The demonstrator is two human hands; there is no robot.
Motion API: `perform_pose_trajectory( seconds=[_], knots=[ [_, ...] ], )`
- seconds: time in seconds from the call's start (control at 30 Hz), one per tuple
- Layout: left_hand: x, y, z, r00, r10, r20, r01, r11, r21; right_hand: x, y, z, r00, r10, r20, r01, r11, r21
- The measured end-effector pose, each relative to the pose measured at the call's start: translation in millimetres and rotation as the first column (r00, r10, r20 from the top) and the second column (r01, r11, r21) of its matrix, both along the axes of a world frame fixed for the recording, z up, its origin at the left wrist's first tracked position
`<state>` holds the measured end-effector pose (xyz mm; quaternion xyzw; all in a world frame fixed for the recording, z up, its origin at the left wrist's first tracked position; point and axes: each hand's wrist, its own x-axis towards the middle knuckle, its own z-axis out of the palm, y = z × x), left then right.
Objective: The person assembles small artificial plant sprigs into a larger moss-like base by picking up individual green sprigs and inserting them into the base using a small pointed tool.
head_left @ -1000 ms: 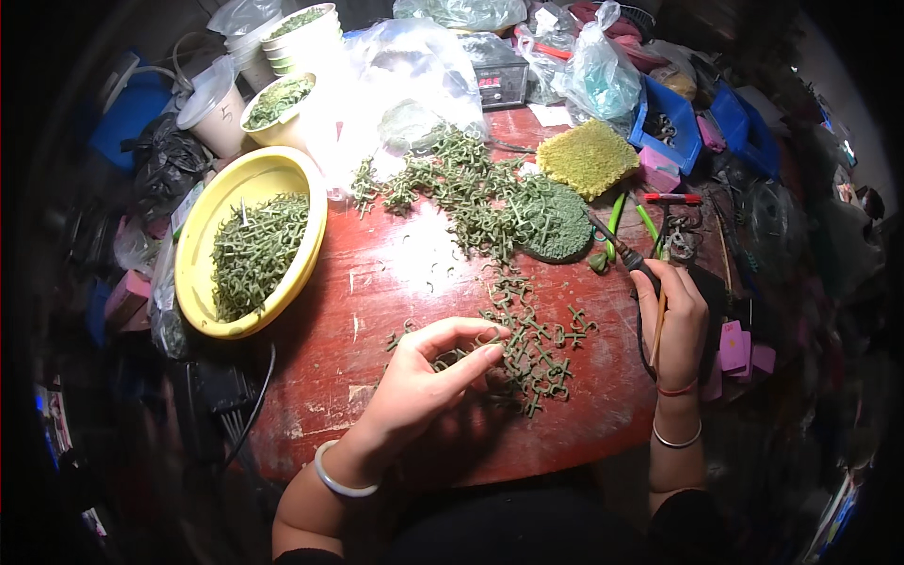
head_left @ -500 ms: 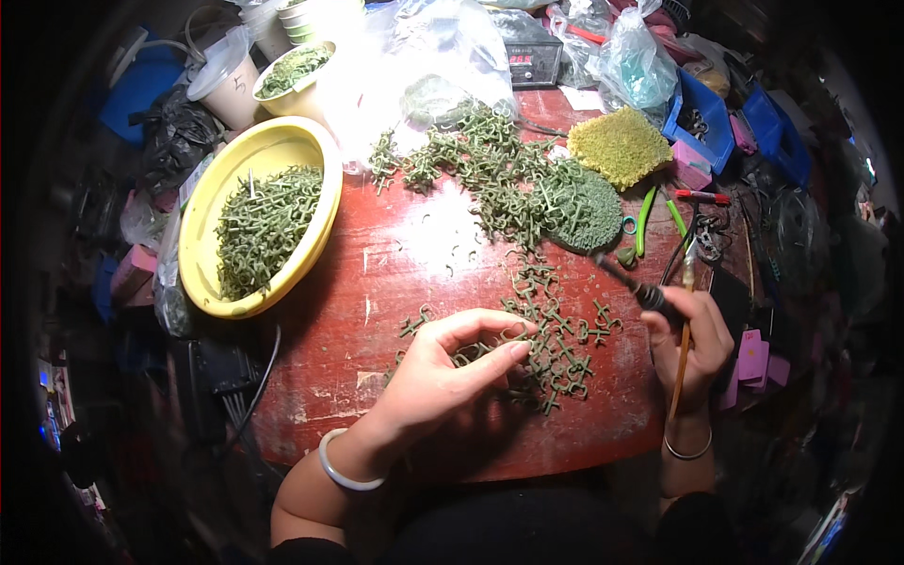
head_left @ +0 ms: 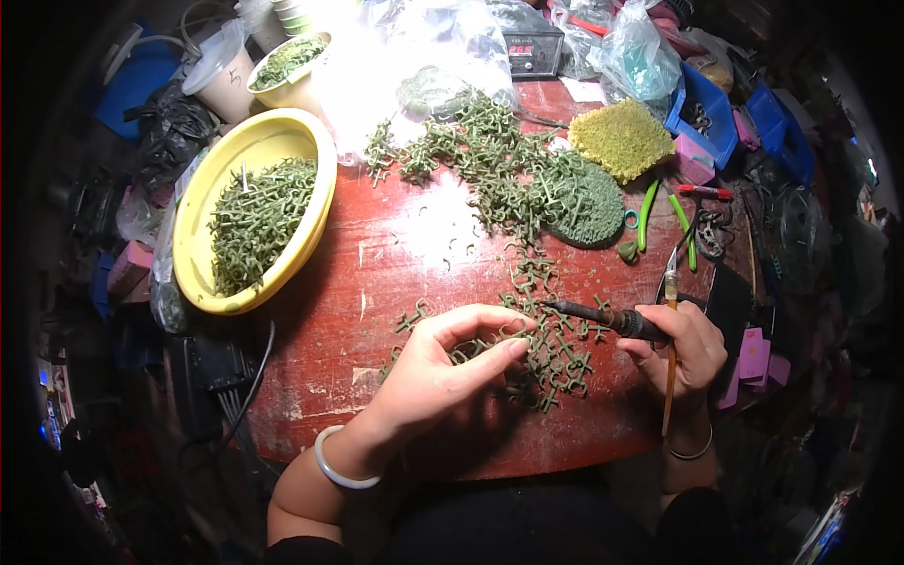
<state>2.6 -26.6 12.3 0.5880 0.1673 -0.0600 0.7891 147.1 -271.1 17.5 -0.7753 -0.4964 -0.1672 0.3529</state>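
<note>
My left hand (head_left: pixel 428 367) is over the near middle of the table, thumb and fingers closed in a pinch on a small green hooked piece (head_left: pixel 514 331). More of these thin green pieces (head_left: pixel 563 363) lie scattered beneath and beside it. To the right, my right hand (head_left: pixel 692 348) grips a black-handled soldering iron (head_left: pixel 642 325), its dark tip pointing left, close to my left fingertips. Held upright in the same hand is a slim tool (head_left: pixel 671 282) with a brown handle and a pale pointed end.
A yellow basin (head_left: pixel 325 221) of green pieces stands at the left. A larger green heap (head_left: pixel 499 174) spreads across the far middle, beside a round green pad (head_left: pixel 593 212) and a yellow-green spongy block (head_left: pixel 620 141). Blue bins (head_left: pixel 702 118) and a display box (head_left: pixel 527 52) stand farther back.
My right hand has tilted the soldering iron, so its tip has swung down and left toward my left fingertips. My left hand has hardly moved.
</note>
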Motion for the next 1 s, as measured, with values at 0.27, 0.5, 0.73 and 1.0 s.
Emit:
perform_pose_trajectory(
  seconds=[0.27,0.5,0.73,1.0],
  knots=[
    [-1.4,0.8,1.1,1.0,-0.013,-0.005,0.013,1.0,-0.005,-0.5,1.4,-0.5,1.0,0.01,0.003,-0.01,1.0,-0.019],
    [-0.5,4.3,6.0,0.999,0.034,-0.005,-0.034,0.999,-0.021,-1.0,0.6,-0.8,1.0,-0.005,-0.008,0.005,1.0,0.004],
    [-0.1,17.6,17.8,0.956,0.291,-0.033,-0.293,0.948,-0.123,-4.4,-2.7,-1.2,0.993,-0.119,-0.013,0.12,0.991,0.056],
    [0.9,19.8,17.0,0.925,0.366,-0.106,-0.378,0.916,-0.137,-4.2,-3.2,-1.2,0.98,-0.199,-0.011,0.2,0.977,0.068]
  ],
)
